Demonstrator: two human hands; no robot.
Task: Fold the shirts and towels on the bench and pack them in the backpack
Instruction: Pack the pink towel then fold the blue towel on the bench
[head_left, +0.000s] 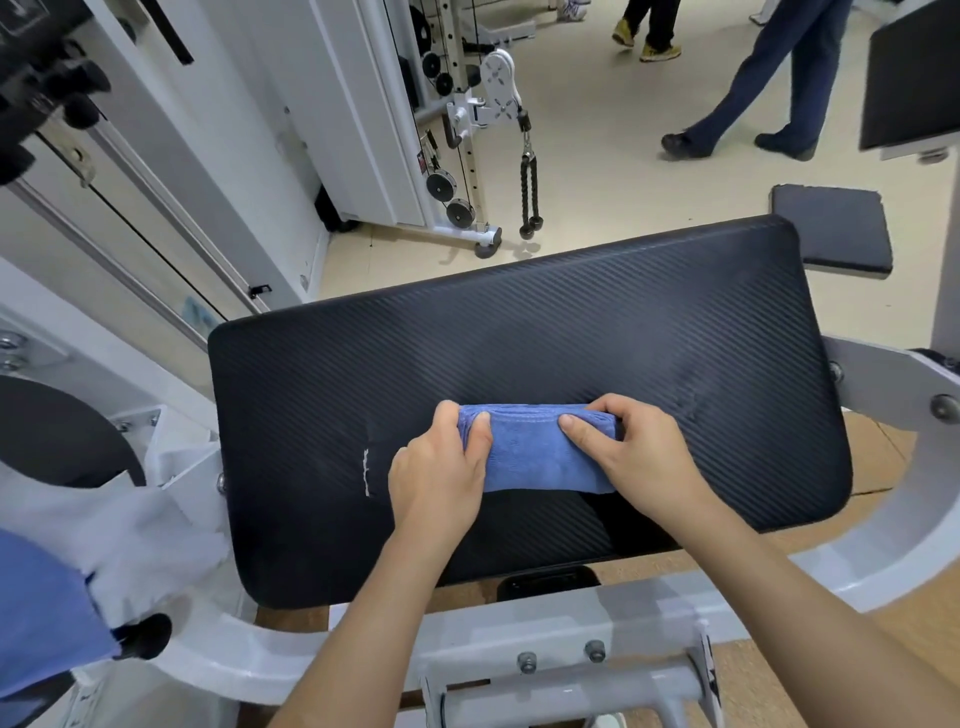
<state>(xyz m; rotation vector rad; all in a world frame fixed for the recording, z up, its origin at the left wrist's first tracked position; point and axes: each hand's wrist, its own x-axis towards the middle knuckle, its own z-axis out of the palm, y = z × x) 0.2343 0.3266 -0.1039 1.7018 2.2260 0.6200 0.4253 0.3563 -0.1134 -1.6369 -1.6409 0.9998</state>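
A blue towel (535, 452), folded into a small thick rectangle, lies on the black padded bench (571, 322) near its front middle. My left hand (439, 475) grips the towel's left end, fingers curled over its far edge and thumb on top. My right hand (623, 447) grips the right end the same way. A white cloth (135, 540) and a blue cloth (41, 613) hang over the machine frame at the lower left. No backpack is in view.
White gym machine frames (597, 670) surround the bench at front and sides. A cable machine with a rope handle (530, 187) stands beyond the bench. A second black pad (831, 228) sits at the right. People's legs (769, 83) cross the floor at the back.
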